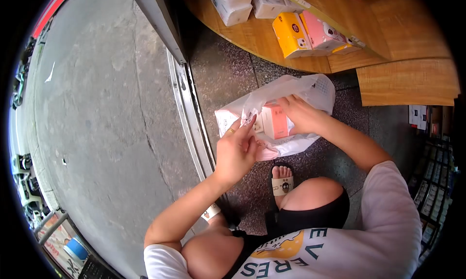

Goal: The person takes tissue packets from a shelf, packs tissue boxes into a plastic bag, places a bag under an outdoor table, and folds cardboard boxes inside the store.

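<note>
Lying beside right fingers [290, 104]: pink box [278, 122]

White T-shirt [359, 250], black shorts [313, 218], seemingly a gold ring [231, 130].

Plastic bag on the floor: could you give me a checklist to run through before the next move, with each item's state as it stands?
1. Plastic bag open at the top: ok, the pink box shows inside.
2. Left hand holding the bag: ok, its fingers pinch the edge.
3. Right hand at the pink box: ok, it reaches into the bag beside it.
4. Right hand's grip on the box secure: cannot tell, part of the hand's contact is hidden.
5. Bag supported: ok, it rests on the speckled floor.
6. All contents visible: not ok, plastic and hands cover some.
</note>
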Demonstrator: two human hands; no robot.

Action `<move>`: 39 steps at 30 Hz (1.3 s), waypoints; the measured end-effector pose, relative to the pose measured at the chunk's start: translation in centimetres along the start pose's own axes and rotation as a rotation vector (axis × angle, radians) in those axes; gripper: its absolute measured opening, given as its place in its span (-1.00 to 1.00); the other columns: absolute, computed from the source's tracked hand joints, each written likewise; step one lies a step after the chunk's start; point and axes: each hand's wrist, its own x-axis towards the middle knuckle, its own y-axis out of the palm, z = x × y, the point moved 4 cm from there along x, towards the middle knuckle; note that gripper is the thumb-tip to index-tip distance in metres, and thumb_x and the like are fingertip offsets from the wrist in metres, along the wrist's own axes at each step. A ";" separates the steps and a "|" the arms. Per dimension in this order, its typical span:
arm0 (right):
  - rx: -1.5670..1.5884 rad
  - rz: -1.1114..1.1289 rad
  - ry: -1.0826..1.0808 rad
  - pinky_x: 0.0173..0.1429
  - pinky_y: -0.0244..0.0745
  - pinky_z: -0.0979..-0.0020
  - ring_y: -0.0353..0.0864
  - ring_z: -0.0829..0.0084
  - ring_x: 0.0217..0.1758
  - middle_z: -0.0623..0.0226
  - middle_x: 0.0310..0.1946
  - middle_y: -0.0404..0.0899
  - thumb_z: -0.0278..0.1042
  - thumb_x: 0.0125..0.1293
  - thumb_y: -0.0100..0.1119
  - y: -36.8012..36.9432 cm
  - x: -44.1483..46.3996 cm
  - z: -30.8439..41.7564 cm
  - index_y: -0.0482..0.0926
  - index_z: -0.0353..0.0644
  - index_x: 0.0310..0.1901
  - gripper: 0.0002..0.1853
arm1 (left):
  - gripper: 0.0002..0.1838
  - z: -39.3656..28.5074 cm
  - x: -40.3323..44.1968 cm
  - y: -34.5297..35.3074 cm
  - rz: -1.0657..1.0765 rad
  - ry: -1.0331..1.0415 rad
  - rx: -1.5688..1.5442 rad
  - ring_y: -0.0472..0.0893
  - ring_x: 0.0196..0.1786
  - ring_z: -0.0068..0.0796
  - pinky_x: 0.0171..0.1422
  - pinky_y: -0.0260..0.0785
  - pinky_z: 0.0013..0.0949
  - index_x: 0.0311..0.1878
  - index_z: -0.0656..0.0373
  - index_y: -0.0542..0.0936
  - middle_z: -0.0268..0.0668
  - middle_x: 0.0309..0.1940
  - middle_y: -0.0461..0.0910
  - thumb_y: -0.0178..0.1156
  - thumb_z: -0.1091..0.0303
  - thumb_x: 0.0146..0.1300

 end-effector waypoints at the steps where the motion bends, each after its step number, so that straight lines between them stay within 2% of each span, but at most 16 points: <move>1: 0.022 0.193 0.046 0.14 0.25 0.19 0.20 0.13 0.18 0.09 0.14 0.21 -0.30 -0.15 0.33 0.5 0.3 0.2 0.10 -0.26 0.23 -0.13 | -0.52 -0.4 -0.1 0.0 0.004 -0.014 -0.034 0.50 -0.48 -0.41 -0.37 0.38 -0.45 0.07 0.24 0.45 -0.07 -0.16 0.51 0.11 0.61 -0.02; 6: -0.106 -0.009 -0.080 0.09 0.29 0.17 0.32 0.10 0.09 0.00 0.09 0.26 -0.15 -0.26 0.40 1.8 -0.8 2.1 0.12 -0.23 0.19 -0.06 | -0.53 -0.2 -0.1 0.0 -0.036 0.065 0.055 0.54 -0.28 -0.27 -0.22 0.40 -0.41 0.05 0.32 0.43 0.01 -0.15 0.49 0.19 0.47 0.00; 8: 0.373 0.053 0.105 0.03 0.35 0.16 0.40 0.04 0.02 -0.05 0.05 0.30 -0.18 -0.26 0.40 0.9 -0.7 1.8 0.08 -0.23 0.18 -0.06 | -0.49 -1.1 0.4 -0.5 -0.041 0.086 0.031 0.54 -0.19 -0.19 -0.13 0.39 -0.36 0.06 0.37 0.41 0.06 -0.15 0.49 0.24 0.39 0.00; 10: 0.399 -0.025 0.105 -0.01 0.39 0.17 0.43 0.01 -0.02 -0.06 0.00 0.33 -0.20 -0.28 0.42 -2.4 -2.0 2.6 0.01 -0.22 0.21 0.00 | -0.32 -1.9 0.6 -0.6 0.034 -0.040 0.047 0.49 -0.04 -0.05 0.04 0.33 -0.27 0.07 0.46 0.35 0.13 -0.16 0.46 0.31 0.19 -0.05; 11: 0.443 -0.112 0.015 0.05 0.35 0.18 0.41 0.01 0.00 -0.06 0.00 0.34 -0.21 -0.28 0.41 -4.5 -2.7 3.6 0.05 -0.26 0.19 -0.02 | -0.21 -1.8 1.0 -0.6 0.027 -0.036 0.026 0.51 -0.12 0.04 -0.02 0.37 -0.22 0.04 0.49 0.34 0.19 -0.14 0.40 0.36 0.06 -0.16; 13: 0.403 -0.403 -0.244 0.10 0.31 0.19 0.39 0.01 0.02 -0.04 -0.01 0.34 -0.17 -0.31 0.43 -6.9 -3.4 5.2 0.12 -0.31 0.15 -0.05 | -0.17 -2.1 1.3 -0.6 0.137 -0.130 -0.135 0.46 -0.05 -0.03 0.10 0.29 -0.21 0.06 0.42 0.35 0.09 -0.11 0.43 0.39 0.02 -0.22; 17: 0.154 -0.548 -0.252 0.10 0.27 0.17 0.40 0.13 -0.01 0.04 -0.04 0.35 -0.12 -0.34 0.41 -9.3 -4.2 8.2 0.26 -0.32 0.10 -0.11 | -0.16 -4.8 1.7 -1.8 0.195 -0.134 -0.160 0.41 0.02 -0.12 0.17 0.22 -0.24 0.08 0.29 0.34 -0.01 -0.09 0.44 0.41 0.03 -0.29; 20: 0.119 -0.546 -0.225 0.09 0.27 0.17 0.40 0.12 -0.04 0.08 -0.04 0.34 -0.11 -0.36 0.42 -9.8 -4.1 8.9 0.26 -0.30 0.11 -0.10 | -0.13 -4.8 1.4 -2.1 0.129 -0.034 -0.064 0.45 -0.01 -0.29 0.11 0.27 -0.31 0.09 0.38 0.28 -0.06 -0.11 0.42 0.43 0.10 -0.29; 22: 0.182 -0.440 -0.261 0.08 0.28 0.19 0.40 0.12 -0.05 0.09 -0.03 0.34 -0.12 -0.36 0.43 -10.6 -3.6 8.7 0.26 -0.29 0.11 -0.09 | -0.15 -3.3 1.0 -1.8 0.167 -0.185 -0.169 0.46 -0.03 -0.36 0.11 0.26 -0.35 0.09 0.37 0.28 -0.13 -0.14 0.46 0.42 0.16 -0.29; 26: 0.423 -0.070 -0.277 0.07 0.33 0.34 0.42 0.16 0.01 0.02 -0.05 0.38 -0.08 -0.32 0.47 -11.4 -2.8 4.2 0.24 -0.29 0.15 -0.06 | -0.32 -0.1 1.1 -1.8 0.482 -0.283 -0.858 0.43 0.03 -0.37 0.16 0.23 -0.37 0.07 0.32 0.31 -0.13 -0.03 0.41 0.29 0.29 -0.17; 27: 0.599 0.161 -0.191 0.11 0.31 0.38 0.42 0.26 0.05 0.05 -0.05 0.41 -0.08 -0.25 0.44 -10.5 -2.9 2.9 0.19 -0.27 0.18 -0.07 | -0.32 -0.1 1.2 -2.1 0.546 -0.215 -0.969 0.44 0.03 -0.37 0.17 0.23 -0.37 0.13 0.34 0.26 -0.13 0.00 0.41 0.23 0.27 -0.09; 28: 0.596 0.163 -0.193 0.11 0.31 0.38 0.42 0.26 0.05 0.05 -0.05 0.41 -0.08 -0.25 0.44 -10.2 -3.3 2.9 0.19 -0.27 0.18 -0.07 | -0.32 -0.3 1.2 -2.3 0.543 -0.212 -0.971 0.44 0.03 -0.37 0.17 0.23 -0.37 0.13 0.34 0.26 -0.13 0.00 0.41 0.23 0.27 -0.09; 31: 1.366 0.117 -0.011 0.11 0.26 0.38 0.40 0.43 0.02 0.20 -0.08 0.42 -0.20 -0.12 0.30 -8.6 -4.7 3.7 0.14 -0.26 0.20 -0.18 | -0.30 0.0 1.0 -2.4 0.510 -0.343 -1.080 0.44 0.03 -0.39 0.14 0.24 -0.41 0.18 0.36 0.22 -0.15 0.00 0.42 0.14 0.11 0.04; 35: 1.240 0.064 0.033 0.08 0.30 0.43 0.43 0.44 -0.03 0.20 -0.08 0.43 -0.15 -0.12 0.27 -6.4 -5.8 3.7 0.18 -0.29 0.16 -0.21 | -0.40 -0.5 1.3 -1.2 0.573 -0.363 -0.840 0.45 -0.03 -0.44 0.06 0.26 -0.44 0.12 0.38 0.30 -0.15 -0.07 0.46 0.01 0.07 0.16; 36: 1.242 0.069 0.030 0.08 0.30 0.43 0.43 0.44 -0.03 0.20 -0.08 0.43 -0.15 -0.12 0.27 -5.9 -6.1 2.9 0.18 -0.29 0.16 -0.21 | -0.36 -0.3 1.2 -0.8 0.555 -0.374 -0.795 0.45 -0.03 -0.42 0.06 0.24 -0.43 0.10 0.39 0.32 -0.12 -0.07 0.46 -0.08 -0.05 0.22; 39: 1.790 -0.143 0.228 0.03 0.40 0.37 0.50 0.38 -0.08 0.15 -0.07 0.45 0.00 -0.01 0.10 -6.2 -7.3 -0.4 0.22 -0.32 0.14 -0.27 | -0.16 0.9 1.2 0.0 0.379 -0.500 -0.815 0.44 -0.01 -0.37 0.11 0.21 -0.41 0.11 0.48 0.31 -0.03 -0.06 0.45 -0.26 -0.27 0.22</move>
